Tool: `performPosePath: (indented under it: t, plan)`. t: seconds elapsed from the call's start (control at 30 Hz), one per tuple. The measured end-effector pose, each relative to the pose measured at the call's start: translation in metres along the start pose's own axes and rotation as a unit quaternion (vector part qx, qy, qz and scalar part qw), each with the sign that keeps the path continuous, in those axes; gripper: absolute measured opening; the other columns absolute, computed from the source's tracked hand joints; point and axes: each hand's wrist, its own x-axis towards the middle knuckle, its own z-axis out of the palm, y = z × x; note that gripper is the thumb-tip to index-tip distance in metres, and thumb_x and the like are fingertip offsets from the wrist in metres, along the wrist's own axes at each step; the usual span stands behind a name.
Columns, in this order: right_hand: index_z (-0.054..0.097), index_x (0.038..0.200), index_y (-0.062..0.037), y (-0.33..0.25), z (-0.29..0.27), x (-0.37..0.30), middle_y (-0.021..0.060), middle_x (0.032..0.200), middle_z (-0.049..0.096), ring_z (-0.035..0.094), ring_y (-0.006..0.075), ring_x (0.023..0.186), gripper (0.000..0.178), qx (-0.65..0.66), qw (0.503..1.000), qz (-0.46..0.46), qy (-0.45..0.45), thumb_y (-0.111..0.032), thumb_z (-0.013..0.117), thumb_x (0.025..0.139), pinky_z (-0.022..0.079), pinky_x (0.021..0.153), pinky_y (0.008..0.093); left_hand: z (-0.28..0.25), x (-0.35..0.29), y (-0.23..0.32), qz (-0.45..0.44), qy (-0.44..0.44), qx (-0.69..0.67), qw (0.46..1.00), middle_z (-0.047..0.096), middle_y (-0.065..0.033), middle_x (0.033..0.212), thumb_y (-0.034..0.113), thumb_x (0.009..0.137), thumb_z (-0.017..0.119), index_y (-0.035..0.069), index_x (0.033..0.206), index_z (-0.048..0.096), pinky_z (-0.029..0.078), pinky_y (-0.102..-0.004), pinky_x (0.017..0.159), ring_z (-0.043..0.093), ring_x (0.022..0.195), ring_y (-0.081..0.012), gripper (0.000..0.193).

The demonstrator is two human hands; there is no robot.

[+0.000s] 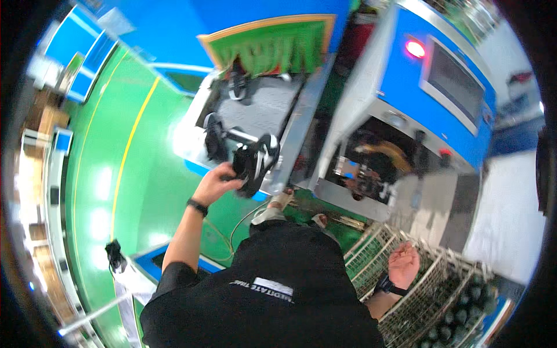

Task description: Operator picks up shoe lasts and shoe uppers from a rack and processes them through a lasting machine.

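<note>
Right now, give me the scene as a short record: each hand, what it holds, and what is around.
left hand: grips a black shoe at the conveyor's near end
right hand: open, palm up, empty, over a wire basket
conveyor: grey belt, more black shoes on it, green fringe curtain at the far end
machine: blue, red light lit, to the right
floor: green

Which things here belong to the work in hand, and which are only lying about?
In hand:
left hand holding a black shoe
conveyor belt carrying other shoes
right hand above the wire basket

Lying about:
blue machine
green floor
</note>
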Motion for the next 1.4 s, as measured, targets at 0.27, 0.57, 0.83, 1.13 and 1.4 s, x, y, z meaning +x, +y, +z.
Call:
performPosePath:
  t: [0.27,0.57,0.83,1.13,1.4]
  plan:
    - [0.060,0.131,0.0024,0.070,0.184,0.020,0.0131,0.108,0.071,0.068,0.0221,0.090,0.032,-0.312,0.949,-0.036,-0.036,-0.017,0.062,0.105,0.055,0.078,0.0357,-0.017,0.098,-0.146,-0.146,0.131,0.380,0.904,0.068,-0.0144,0.115,0.051,0.080,0.081,0.021,0.103,0.083,0.045,-0.0495,0.109,0.053,0.127,-0.0376,0.038]
    - [0.056,0.139,0.0006,0.135,0.219,0.047,0.0123,0.113,0.069,0.068,0.0188,0.092,0.035,-0.462,0.873,0.029,-0.154,-0.016,0.058,0.108,0.057,0.076,0.0317,-0.048,-0.053,-0.173,-0.112,0.162,0.249,0.948,0.072,-0.0131,0.099,0.056,0.084,0.073,0.007,0.097,0.081,0.050,-0.0447,0.104,0.062,0.112,-0.0328,0.051]
    - [0.055,0.145,0.0041,0.172,0.193,0.113,0.0112,0.117,0.070,0.067,0.0193,0.101,0.048,-0.740,0.573,-0.038,-0.351,-0.013,0.066,0.103,0.054,0.090,0.0335,-0.004,-0.443,-0.165,-0.297,0.296,0.284,0.862,0.070,-0.0195,0.096,0.046,0.073,0.086,0.005,0.086,0.078,0.054,-0.0447,0.095,0.065,0.106,-0.0361,0.044]
    - [0.059,0.143,-0.0004,0.213,0.213,0.097,0.0185,0.122,0.071,0.072,0.0256,0.101,0.048,-0.781,0.369,-0.049,-0.502,-0.015,0.070,0.099,0.057,0.089,0.0384,0.022,-0.736,-0.155,-0.785,0.543,0.163,0.249,0.074,-0.0220,0.115,0.031,0.097,0.056,0.007,0.120,0.071,0.056,-0.0526,0.096,0.071,0.110,-0.0424,0.036]
    - [0.070,0.121,0.0028,0.158,0.290,0.068,0.0168,0.107,0.075,0.071,0.0278,0.096,0.027,-0.716,0.437,-0.240,-0.488,-0.006,0.070,0.096,0.056,0.088,0.0387,0.131,-0.424,-0.288,-0.636,0.303,0.165,0.690,0.076,-0.0236,0.105,0.024,0.094,0.055,0.001,0.099,0.076,0.059,-0.0542,0.090,0.074,0.099,-0.0422,0.032]
